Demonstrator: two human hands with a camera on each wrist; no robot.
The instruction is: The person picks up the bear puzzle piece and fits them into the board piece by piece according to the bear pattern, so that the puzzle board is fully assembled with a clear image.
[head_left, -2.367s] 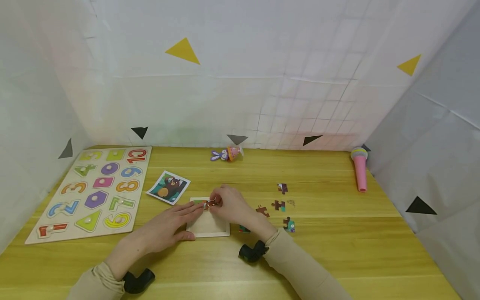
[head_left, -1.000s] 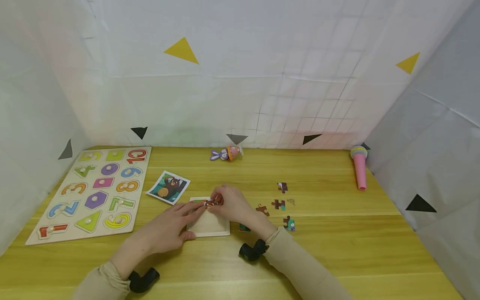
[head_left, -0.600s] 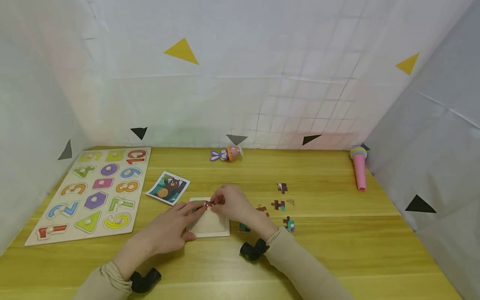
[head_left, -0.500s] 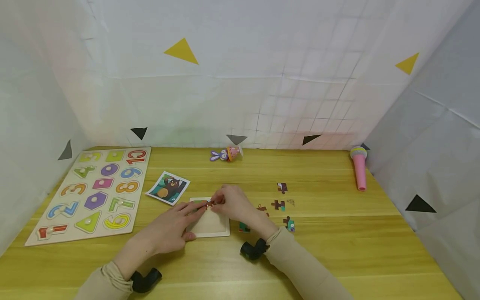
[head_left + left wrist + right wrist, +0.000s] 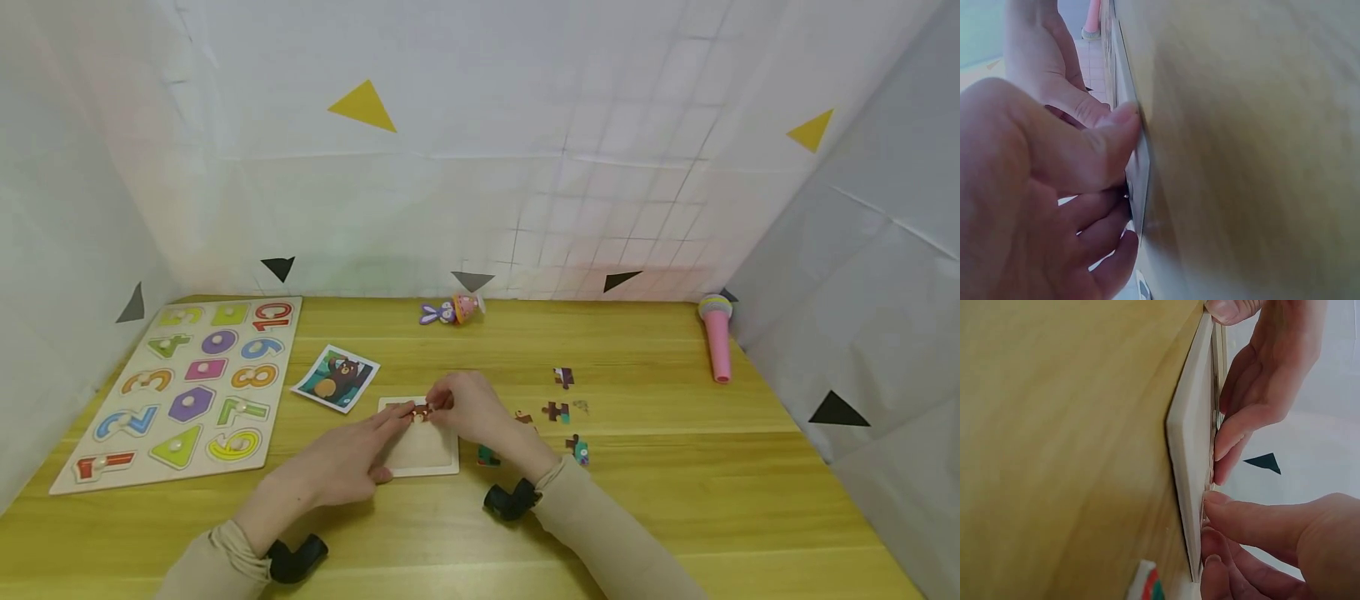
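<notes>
A small light wooden puzzle tray (image 5: 423, 454) lies in front of me. Along its far edge is a brown bear-patterned jigsaw piece (image 5: 420, 413). My right hand (image 5: 471, 410) pinches the right side of this piece between thumb and fingers. From the left, my left hand (image 5: 337, 464) presses straight fingertips on the piece's left end and the pieces beside it, mostly covering them; its thumb (image 5: 1119, 122) rests at the tray's near left edge. In the right wrist view, the right thumb (image 5: 1235, 515) sits low over the tray's face.
Several loose jigsaw pieces lie to the right, among them a brown-and-teal one (image 5: 557, 411). A bear picture card (image 5: 337, 379) and a number board (image 5: 176, 392) are at left. A bunny figure (image 5: 452, 310) and a pink toy microphone (image 5: 717, 342) stay farther back.
My left fingertips have slid slightly right onto the piece's left end. The right hand has stayed at the piece, shifting slightly right. Other things lie where they were.
</notes>
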